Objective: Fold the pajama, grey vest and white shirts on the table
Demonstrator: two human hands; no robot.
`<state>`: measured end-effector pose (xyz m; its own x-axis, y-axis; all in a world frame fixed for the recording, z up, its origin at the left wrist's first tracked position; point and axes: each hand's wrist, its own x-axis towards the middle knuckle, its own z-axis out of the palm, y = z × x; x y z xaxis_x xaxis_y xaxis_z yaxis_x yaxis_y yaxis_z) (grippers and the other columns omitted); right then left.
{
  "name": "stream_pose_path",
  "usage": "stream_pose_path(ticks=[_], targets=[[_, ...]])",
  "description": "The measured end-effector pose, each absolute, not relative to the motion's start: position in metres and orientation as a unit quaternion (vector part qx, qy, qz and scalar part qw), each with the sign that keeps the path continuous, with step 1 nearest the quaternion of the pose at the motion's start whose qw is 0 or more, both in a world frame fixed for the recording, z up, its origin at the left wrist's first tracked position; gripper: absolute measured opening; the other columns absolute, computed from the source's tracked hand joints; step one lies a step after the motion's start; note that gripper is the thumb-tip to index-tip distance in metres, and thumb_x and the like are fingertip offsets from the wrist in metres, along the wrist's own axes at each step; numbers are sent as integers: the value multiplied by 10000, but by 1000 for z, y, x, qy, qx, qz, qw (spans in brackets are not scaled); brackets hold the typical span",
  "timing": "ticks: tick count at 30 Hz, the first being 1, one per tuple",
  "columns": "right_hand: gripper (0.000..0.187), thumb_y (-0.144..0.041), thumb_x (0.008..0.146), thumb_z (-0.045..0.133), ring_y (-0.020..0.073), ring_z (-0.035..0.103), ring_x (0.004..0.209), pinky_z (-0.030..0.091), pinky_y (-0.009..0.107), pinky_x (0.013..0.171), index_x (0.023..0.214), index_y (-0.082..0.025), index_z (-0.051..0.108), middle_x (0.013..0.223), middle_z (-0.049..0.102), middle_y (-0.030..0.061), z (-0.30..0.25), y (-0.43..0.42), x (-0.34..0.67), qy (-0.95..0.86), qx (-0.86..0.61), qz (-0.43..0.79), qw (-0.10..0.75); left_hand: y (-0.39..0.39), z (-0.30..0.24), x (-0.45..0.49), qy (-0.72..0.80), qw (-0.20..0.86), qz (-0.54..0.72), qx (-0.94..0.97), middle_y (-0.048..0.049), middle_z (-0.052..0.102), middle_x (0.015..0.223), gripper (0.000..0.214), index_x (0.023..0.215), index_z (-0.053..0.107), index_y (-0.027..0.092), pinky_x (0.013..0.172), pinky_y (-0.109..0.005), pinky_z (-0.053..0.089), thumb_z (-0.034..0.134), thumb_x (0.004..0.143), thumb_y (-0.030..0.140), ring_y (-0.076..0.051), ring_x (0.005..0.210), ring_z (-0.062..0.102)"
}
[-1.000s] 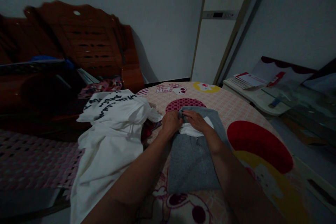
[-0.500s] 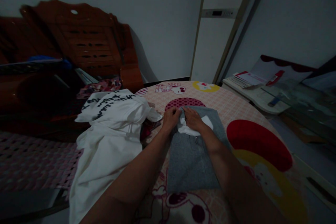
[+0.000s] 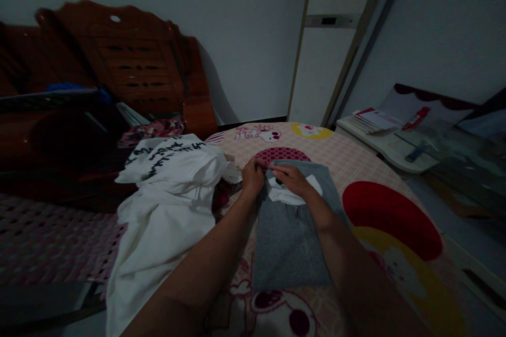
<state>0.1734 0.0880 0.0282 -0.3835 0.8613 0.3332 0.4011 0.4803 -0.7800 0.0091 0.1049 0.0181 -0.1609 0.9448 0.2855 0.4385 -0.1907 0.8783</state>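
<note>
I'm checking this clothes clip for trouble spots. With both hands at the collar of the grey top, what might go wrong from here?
The left hand and right hand work only the collar end of the grey top, so its near half may bunch or skew. The loose white garment lies right beside the left forearm and might get dragged. The room is dim, so small collar details may be missed.

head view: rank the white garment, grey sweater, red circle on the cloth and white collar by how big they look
1. white garment, largest by far
2. grey sweater
3. red circle, close to the sweater in apparent size, so the order of these two is unsure
4. white collar, smallest, partly under the right hand
</note>
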Motion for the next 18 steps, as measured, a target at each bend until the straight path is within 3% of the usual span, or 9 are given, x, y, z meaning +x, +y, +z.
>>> stream_pose_path(ticks=[5,7,9,12,16,18], targets=[[483,-412,934,528,227,480,1352,320,443,1155,1392,-260,559,1447,542,62,22,89,168,-781,-392,349,339,104,20,9,600,239,491,585,-29,680,790,240,792,621,191,803,-312,479,446,736,37,-185,801,635],[517,-417,916,560,229,483,1350,329,437,1150,1408,-260,540,1443,545,70,21,89,168,-770,-405,349,347,105,20,9,604,242,482,587,-33,692,836,247,821,618,194,828,-315,473,455,735,29,-190,841,637],[554,-406,875,622,238,561,1267,398,424,1095,1399,-240,551,1356,619,96,22,89,169,-747,-435,336,373,106,20,7,613,244,471,586,-39,699,885,253,856,612,197,853,-315,466,469,739,24,-191,879,638],[571,-345,798,707,211,682,985,508,378,927,1342,-206,605,1087,735,84,26,88,171,-723,-466,314,402,108,19,3,631,254,457,573,-54,697,904,201,868,605,194,845,-320,467,490,769,61,-196,882,640],[484,-195,749,705,176,670,839,517,324,819,1233,-188,688,923,741,40,29,86,171,-744,-441,301,402,112,17,1,606,314,483,548,-35,678,799,174,774,608,190,766,-297,474,477,748,79,-175,768,627],[403,-126,767,633,178,673,820,514,316,796,1152,-183,734,898,745,39,29,86,170,-752,-427,301,402,112,16,0,572,395,497,520,-15,649,705,163,684,604,189,703,-269,469,482,696,81,-157,697,608]])
